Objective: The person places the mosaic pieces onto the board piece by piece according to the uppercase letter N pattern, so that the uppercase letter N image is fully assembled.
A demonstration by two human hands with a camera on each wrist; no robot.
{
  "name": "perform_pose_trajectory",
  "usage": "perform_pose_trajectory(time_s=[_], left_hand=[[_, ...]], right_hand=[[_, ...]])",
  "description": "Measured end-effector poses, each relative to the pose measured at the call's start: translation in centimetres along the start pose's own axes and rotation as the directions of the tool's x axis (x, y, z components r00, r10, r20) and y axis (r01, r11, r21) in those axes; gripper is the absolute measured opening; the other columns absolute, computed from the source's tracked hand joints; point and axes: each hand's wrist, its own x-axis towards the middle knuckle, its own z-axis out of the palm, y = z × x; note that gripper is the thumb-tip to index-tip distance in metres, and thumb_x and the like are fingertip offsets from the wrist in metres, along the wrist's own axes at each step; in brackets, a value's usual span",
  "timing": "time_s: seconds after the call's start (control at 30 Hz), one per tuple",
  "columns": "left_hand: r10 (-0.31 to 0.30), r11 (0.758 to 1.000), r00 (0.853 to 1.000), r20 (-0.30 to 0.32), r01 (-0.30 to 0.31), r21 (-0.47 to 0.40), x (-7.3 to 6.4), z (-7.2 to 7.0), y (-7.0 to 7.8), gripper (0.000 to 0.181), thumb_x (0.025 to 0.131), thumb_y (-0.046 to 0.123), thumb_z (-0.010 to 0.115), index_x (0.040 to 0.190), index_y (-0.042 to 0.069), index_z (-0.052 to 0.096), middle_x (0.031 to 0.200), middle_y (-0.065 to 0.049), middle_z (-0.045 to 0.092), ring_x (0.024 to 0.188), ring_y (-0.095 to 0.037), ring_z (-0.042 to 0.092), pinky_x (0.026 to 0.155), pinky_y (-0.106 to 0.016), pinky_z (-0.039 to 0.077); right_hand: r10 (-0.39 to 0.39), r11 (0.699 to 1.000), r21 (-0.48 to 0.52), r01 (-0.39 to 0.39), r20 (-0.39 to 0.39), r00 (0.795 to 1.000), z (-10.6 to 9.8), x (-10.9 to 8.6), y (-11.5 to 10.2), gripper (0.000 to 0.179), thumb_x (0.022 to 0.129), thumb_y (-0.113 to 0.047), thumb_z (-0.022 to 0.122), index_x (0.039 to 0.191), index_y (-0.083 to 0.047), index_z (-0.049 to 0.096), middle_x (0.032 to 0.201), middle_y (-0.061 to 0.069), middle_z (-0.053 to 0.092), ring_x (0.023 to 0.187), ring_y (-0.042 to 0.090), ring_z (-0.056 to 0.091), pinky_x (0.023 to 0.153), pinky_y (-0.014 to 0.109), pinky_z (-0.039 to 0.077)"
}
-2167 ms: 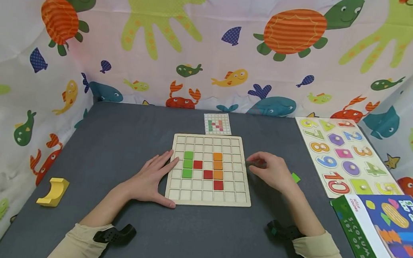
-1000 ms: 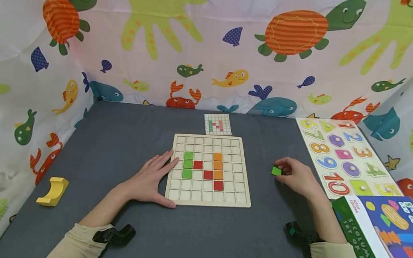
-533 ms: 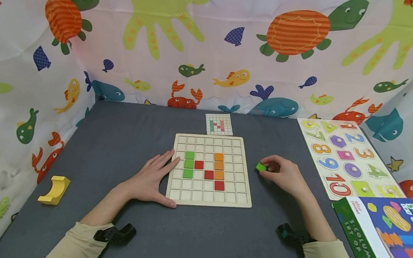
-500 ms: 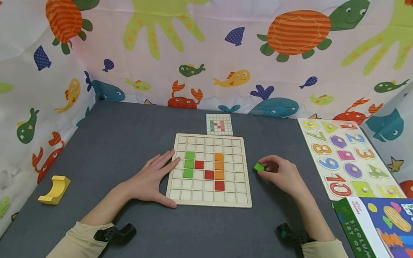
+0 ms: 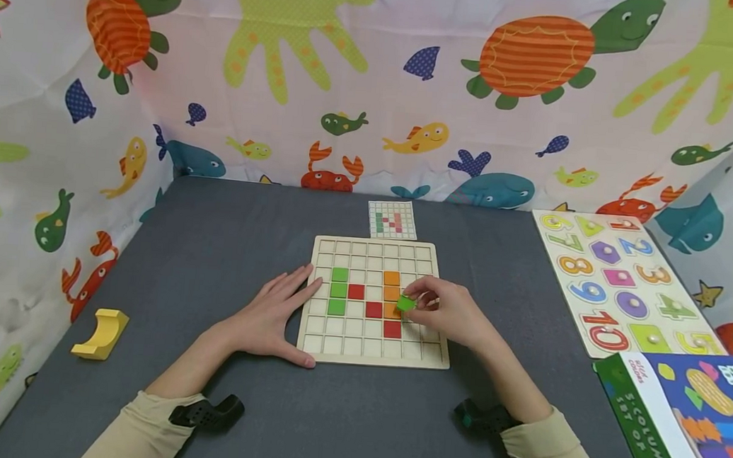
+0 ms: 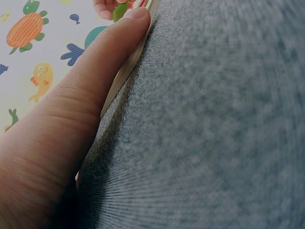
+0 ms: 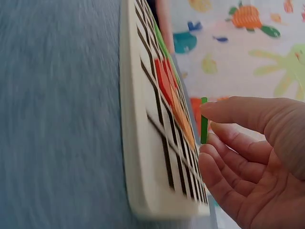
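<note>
A light wooden grid board (image 5: 323, 343) lies mid-table, with green tiles (image 5: 338, 290) in its left part, red tiles (image 5: 374, 310) stepping diagonally, and orange tiles (image 5: 391, 279) in a column. My left hand (image 5: 265, 314) rests spread along the board's left edge, fingers straight and thumb at the front corner; the left wrist view shows that thumb (image 6: 95, 71) against the rim. Above the orange column my right hand (image 5: 447, 309) pinches a green square tile (image 5: 405, 303) between thumb and fingers. Seen edge-on in the right wrist view, the thin green tile (image 7: 204, 120) stands clear of the board's surface.
Behind the board lies a small printed pattern card (image 5: 392, 220). A number-and-shape puzzle board (image 5: 631, 283) and a colourful box (image 5: 678, 421) occupy the right side. At far left stands a yellow curved block (image 5: 101, 334). A patterned cloth (image 5: 383, 81) encloses the back and sides.
My right hand has picked the green tile up from the table at the right and carried it left over the board. The left hand keeps its place on the board's edge.
</note>
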Motion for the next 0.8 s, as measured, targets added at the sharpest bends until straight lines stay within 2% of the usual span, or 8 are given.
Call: perform_pose_trajectory(time_s=[0.33,0.53,0.67,0.8], left_hand=[[-0.01,1.0,1.0,0.001,0.01,-0.005,-0.1,-0.5,0.1,0.126,0.065,0.08,0.068,0.157,0.01,0.018,0.163,-0.015,0.005,0.148,-0.03,0.005,0.115,-0.055,0.007],[0.005,1.0,1.0,-0.021,-0.005,0.0,0.0,-0.4,0.0,0.126,0.065,0.081,0.067,0.157,0.009,0.019,0.162,-0.016,0.007,0.148,-0.032,0.008,0.114,-0.056,0.009],[0.012,1.0,1.0,-0.029,-0.012,0.002,0.1,-0.3,0.0,0.126,0.065,0.081,0.067,0.157,0.009,0.02,0.162,-0.017,0.008,0.148,-0.032,0.008,0.114,-0.056,0.009],[-0.004,1.0,1.0,-0.004,0.004,-0.001,0.1,-0.1,0.1,0.126,0.065,0.082,0.066,0.157,0.011,0.018,0.163,-0.015,0.005,0.149,-0.029,0.005,0.115,-0.054,0.007]], right_hand=[[-0.15,0.989,0.021,0.149,0.071,0.986,3.7,1.7,-3.7,0.022,0.08,-0.01,0.081,0.099,-0.01,0.069,0.088,0.0,0.065,0.076,0.012,0.059,0.07,0.026,0.051],[-0.288,0.956,-0.035,0.292,0.093,0.953,5.8,2.5,-5.0,0.017,0.08,-0.008,0.079,0.094,-0.009,0.07,0.085,0.0,0.063,0.076,0.014,0.057,0.071,0.025,0.049],[-0.302,0.947,-0.079,0.311,0.109,0.947,6.7,2.7,-5.4,0.015,0.08,-0.005,0.077,0.093,-0.01,0.071,0.084,0.0,0.062,0.077,0.014,0.055,0.071,0.025,0.047],[-0.313,0.939,-0.114,0.325,0.11,0.943,7.3,2.7,-5.5,0.015,0.08,-0.004,0.077,0.093,-0.01,0.071,0.084,0.0,0.06,0.075,0.014,0.054,0.069,0.024,0.046]])
